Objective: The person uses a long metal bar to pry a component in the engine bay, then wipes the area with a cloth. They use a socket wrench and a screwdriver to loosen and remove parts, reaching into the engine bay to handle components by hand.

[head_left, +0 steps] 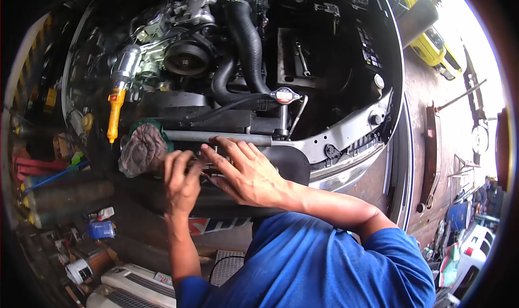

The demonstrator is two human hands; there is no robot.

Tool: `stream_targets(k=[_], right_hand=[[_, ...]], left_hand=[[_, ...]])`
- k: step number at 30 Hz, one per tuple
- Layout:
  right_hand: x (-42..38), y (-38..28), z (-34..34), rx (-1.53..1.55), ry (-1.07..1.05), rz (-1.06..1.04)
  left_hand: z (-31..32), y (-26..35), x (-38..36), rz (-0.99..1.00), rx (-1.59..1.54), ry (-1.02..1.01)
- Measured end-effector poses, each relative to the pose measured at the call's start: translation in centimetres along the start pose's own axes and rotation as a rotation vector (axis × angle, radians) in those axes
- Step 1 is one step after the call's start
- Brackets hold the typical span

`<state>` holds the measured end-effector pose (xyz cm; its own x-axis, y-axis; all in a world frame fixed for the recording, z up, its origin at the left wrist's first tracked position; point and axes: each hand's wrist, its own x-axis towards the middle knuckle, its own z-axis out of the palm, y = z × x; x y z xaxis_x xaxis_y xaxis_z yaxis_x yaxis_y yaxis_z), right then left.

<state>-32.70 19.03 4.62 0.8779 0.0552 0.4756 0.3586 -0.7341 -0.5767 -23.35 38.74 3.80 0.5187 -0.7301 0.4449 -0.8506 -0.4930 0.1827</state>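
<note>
My left hand (183, 182) is over the front edge of an open engine bay, fingers bent inward. My right hand (246, 173) meets it from the right, its thumb and fingers curled toward the left fingertips. Both hands seem closed round something small and dark between them, too hidden to name. Just left of my left hand lies a crumpled grey-brown rag (143, 150) with green cloth behind it. A grey bar (216, 137) runs above the fingers, and a dark panel (292, 165) is right of my right hand.
A yellow-handled work light (115, 113) rests at the bay's left. Black hoses (246, 43) lead to the radiator cap (285, 95). A wrench (301, 59) lies on a tray. The headlight (346, 170) is at right; gas cylinders (70, 194) lie at left.
</note>
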Motion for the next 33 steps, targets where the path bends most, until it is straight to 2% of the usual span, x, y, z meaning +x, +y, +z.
stream_targets(k=[3,5,7,11,13,15,17,18,19,21,23,25,28,31,33], right_hand=[[-1.8,1.6,-2.7,-0.071,-0.249,0.051],[-2.6,2.5,-5.7,-0.059,-0.243,0.144],[-4.0,3.8,-8.4,-0.129,-0.342,0.252],[-7.2,7.0,-11.2,0.006,-0.111,0.383],[-7.4,8.5,-14.2,-0.036,-0.063,0.498],[-8.5,11.9,-16.2,-0.214,-0.167,0.656],[-8.4,15.1,-17.2,-0.294,-0.236,0.701],[-8.2,17.0,-16.7,-0.389,-0.398,0.755],[-7.8,18.7,-16.1,-0.423,-0.466,0.716],[-7.0,21.6,-14.3,-0.421,-0.537,0.690],[-6.6,24.3,-11.9,-0.415,-0.616,0.677],[-5.9,25.6,-10.4,-0.374,-0.702,0.744],[-5.4,26.9,-9.3,-0.274,-0.750,0.840],[-5.1,27.1,-9.2,-0.226,-0.749,0.900],[-5.0,27.5,-8.8,-0.231,-0.772,0.910]], left_hand=[[1.6,2.7,2.6,0.236,-0.119,-0.051],[2.9,4.4,4.9,0.344,-0.218,-0.090],[4.9,5.7,6.9,0.448,-0.299,-0.137],[7.3,8.0,12.4,0.667,-0.351,-0.139],[6.5,8.4,16.9,0.521,-0.504,-0.101],[7.3,6.3,21.3,0.263,-0.604,-0.066],[10.0,4.3,25.5,0.106,-0.553,-0.287],[12.4,3.3,27.2,0.133,-0.495,-0.474],[15.2,2.3,28.6,0.158,-0.431,-0.653],[20.2,3.0,31.2,0.220,-0.266,-1.182],[25.8,3.3,31.1,0.433,-0.175,-1.465],[30.1,3.9,29.9,0.539,-0.081,-1.679],[33.5,5.1,27.9,0.529,-0.120,-1.845],[35.5,5.1,26.2,0.458,-0.170,-1.811],[36.1,5.1,25.8,0.479,-0.168,-1.759]])
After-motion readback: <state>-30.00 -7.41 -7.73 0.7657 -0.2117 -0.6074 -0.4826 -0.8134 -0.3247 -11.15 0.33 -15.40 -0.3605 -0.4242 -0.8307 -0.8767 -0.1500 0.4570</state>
